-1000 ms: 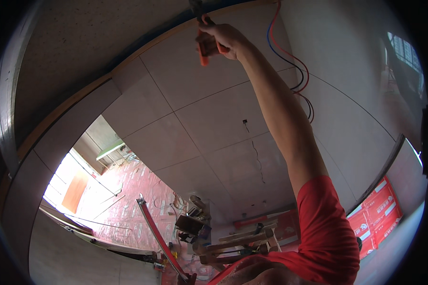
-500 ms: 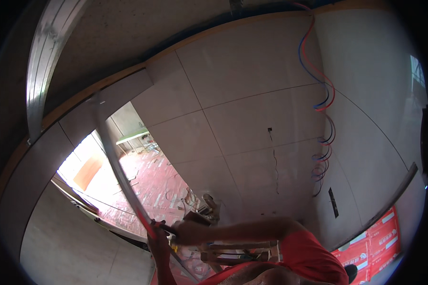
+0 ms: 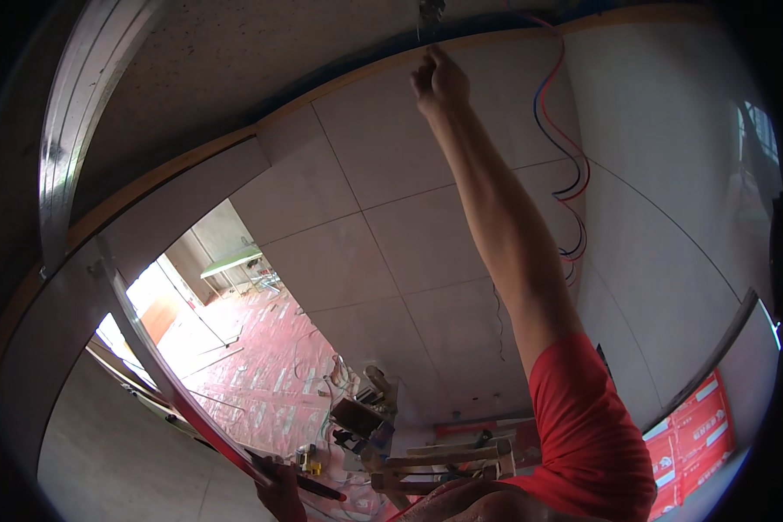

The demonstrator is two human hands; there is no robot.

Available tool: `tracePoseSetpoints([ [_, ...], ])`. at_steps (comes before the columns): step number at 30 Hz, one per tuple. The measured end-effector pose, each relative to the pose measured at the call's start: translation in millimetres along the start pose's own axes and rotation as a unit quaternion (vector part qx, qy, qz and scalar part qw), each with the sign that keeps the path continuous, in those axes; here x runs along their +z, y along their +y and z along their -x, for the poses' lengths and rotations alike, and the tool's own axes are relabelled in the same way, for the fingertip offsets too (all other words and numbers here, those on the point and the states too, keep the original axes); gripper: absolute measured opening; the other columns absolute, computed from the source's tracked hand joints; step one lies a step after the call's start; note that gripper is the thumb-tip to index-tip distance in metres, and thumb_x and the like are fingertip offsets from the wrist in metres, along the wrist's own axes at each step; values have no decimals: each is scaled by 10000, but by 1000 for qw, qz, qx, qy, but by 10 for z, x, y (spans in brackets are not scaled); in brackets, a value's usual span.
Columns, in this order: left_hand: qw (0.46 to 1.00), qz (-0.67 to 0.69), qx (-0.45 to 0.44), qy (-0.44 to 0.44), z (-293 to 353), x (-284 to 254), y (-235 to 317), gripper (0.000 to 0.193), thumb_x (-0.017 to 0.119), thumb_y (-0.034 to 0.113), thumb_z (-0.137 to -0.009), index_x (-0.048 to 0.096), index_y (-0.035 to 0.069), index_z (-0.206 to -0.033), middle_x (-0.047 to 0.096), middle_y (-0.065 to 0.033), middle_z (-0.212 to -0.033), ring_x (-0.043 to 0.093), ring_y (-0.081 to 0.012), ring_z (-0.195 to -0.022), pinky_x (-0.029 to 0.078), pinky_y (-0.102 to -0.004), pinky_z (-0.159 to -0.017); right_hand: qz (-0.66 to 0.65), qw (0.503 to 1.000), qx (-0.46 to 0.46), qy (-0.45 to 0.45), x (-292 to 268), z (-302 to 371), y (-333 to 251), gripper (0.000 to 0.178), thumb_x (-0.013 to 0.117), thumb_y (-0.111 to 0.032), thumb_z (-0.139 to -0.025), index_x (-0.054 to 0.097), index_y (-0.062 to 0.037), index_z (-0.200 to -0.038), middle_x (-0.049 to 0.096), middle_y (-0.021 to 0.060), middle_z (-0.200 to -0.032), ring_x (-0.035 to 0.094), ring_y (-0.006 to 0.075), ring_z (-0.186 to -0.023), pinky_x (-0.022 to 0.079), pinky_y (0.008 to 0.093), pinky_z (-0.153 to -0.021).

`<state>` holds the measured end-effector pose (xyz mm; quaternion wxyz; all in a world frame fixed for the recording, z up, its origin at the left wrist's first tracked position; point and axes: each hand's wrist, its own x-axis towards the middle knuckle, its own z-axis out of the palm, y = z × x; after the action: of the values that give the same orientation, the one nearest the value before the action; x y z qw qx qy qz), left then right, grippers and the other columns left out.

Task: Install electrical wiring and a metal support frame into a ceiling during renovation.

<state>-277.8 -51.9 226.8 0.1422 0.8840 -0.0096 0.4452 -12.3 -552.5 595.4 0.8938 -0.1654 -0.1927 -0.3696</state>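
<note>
Reaching straight up, your right arm runs from the red sleeve point(image 3: 583, 418) at the lower right to the top of the view, elbow nearly locked. Your right hand point(image 3: 439, 80) is curled into a loose fist with fingertips pinched together at the wooden trim strip point(image 3: 339, 83) where the tiled wall point(image 3: 391, 235) meets the ceiling point(image 3: 235, 61), just beneath a small metal hanger point(image 3: 429, 12) that comes down from the ceiling; whether the fingers pinch anything is too small to tell. Red and blue wires point(image 3: 555, 130) hang down the wall just to the right of that forearm.

Your left hand point(image 3: 280, 487) sits low at the bottom edge, closed around a long metal profile point(image 3: 148, 348) with a red face, which slants up and to the left from your grip across the doorway. A dark slim tool point(image 3: 300, 480) juts rightward from the same hand. A wooden trestle point(image 3: 444, 459) stands on the floor below.
</note>
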Motion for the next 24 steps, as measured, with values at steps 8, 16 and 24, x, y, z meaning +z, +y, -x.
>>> tracePoseSetpoints([
  [8,921,329,-203,-48,148,4,-33,288,659,139,-807,531,56,-1052,543,-10,-786,536,-90,-699,468,-264,-616,495,503,-684,-186,-133,-1577,89,336,613,-182,-703,651,-76,-1020,675,116,-915,650,308,-850,534,440,-801],
  [16,906,282,-306,-81,354,-221,-74,315,744,212,-759,562,59,-965,604,-54,-750,600,-176,-700,488,-342,-656,755,231,-613,-40,-80,-1684,-192,312,588,-222,-780,666,-58,-1033,642,182,-1037,602,368,-970,501,451,-862],
  [24,906,287,-299,-81,451,-85,-78,315,755,212,-770,569,57,-972,633,-79,-779,627,-187,-702,497,-348,-639,756,98,-644,-63,-28,-1974,-372,310,571,-249,-840,655,-37,-1050,636,186,-1059,585,386,-991,482,464,-881],
])
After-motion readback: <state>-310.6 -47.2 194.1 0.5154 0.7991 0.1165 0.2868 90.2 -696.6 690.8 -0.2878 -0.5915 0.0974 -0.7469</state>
